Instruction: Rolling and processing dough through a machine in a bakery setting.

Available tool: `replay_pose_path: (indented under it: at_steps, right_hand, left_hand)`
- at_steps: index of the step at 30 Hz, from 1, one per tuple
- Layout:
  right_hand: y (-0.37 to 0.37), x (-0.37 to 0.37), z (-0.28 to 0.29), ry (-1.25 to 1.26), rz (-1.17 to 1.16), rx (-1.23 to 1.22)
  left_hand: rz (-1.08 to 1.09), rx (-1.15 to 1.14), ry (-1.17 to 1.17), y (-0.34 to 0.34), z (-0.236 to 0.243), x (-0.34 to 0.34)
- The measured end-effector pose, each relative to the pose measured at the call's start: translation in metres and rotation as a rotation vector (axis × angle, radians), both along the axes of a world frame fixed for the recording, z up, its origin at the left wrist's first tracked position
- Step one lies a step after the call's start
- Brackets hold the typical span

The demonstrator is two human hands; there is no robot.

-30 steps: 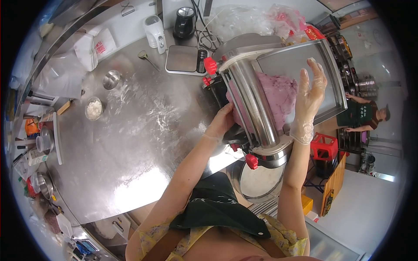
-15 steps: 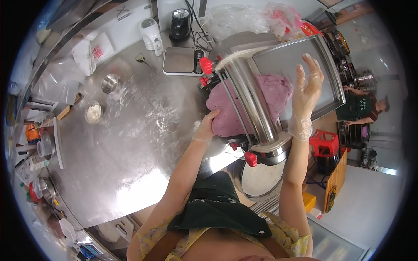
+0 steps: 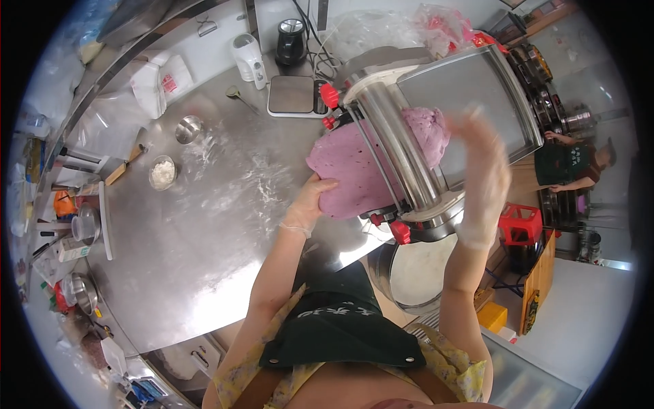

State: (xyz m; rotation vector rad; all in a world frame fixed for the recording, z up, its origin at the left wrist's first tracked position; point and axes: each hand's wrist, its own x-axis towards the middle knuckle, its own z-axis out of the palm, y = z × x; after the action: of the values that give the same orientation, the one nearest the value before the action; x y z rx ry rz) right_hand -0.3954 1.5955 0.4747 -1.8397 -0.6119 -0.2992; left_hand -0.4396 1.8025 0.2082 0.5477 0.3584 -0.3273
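Observation:
A purple dough sheet (image 3: pixel 349 160) runs through the steel rollers of a dough sheeter (image 3: pixel 402 143) with red knobs. On the left side it comes out flat and smooth; a bunched, rough lump of it still stands right of the rollers. My left hand (image 3: pixel 308 204), in a clear glove, holds the near left corner of the sheet, thumb on top and the other fingers hidden beneath. Beside the lump, over the sheeter's grey feed tray (image 3: pixel 466 75), is my gloved right hand (image 3: pixel 485 174). Motion smears its fingers, so their closing cannot be read.
Flour streaks the steel table (image 3: pixel 211 225). On it are a bowl of flour (image 3: pixel 163 173), a metal bowl (image 3: pixel 189 129), a spoon (image 3: pixel 242 99) and a scale (image 3: pixel 291 94). A large round pan (image 3: pixel 419 273) stands below the sheeter. Another person (image 3: pixel 569 163) is at the far right.
More dough has come out on the left, and the lump on the right has shrunk. My left hand has drawn left with the sheet. My right hand, raised with fingers spread before, is now blurred.

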Motion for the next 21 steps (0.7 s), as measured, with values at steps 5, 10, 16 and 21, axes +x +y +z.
replay_pose_path:
  at_steps: [5,10,16,21]
  right_hand:
    - [0.0,-0.082,-0.08,0.925,1.045,-0.285]
    - [0.031,-0.091,-0.216,0.798,0.491,-0.912]
    - [0.08,-0.047,-0.261,-0.848,-0.084,-2.302]
    - [0.07,-0.03,-0.282,-1.404,-0.12,-2.993]
  left_hand:
    - [-0.009,0.054,0.004,0.019,0.032,-0.009]
    - [0.013,0.077,0.029,0.034,0.059,-0.021]
    - [0.037,0.131,0.048,0.042,0.09,-0.04]
    - [0.039,0.116,0.036,0.049,0.104,-0.05]
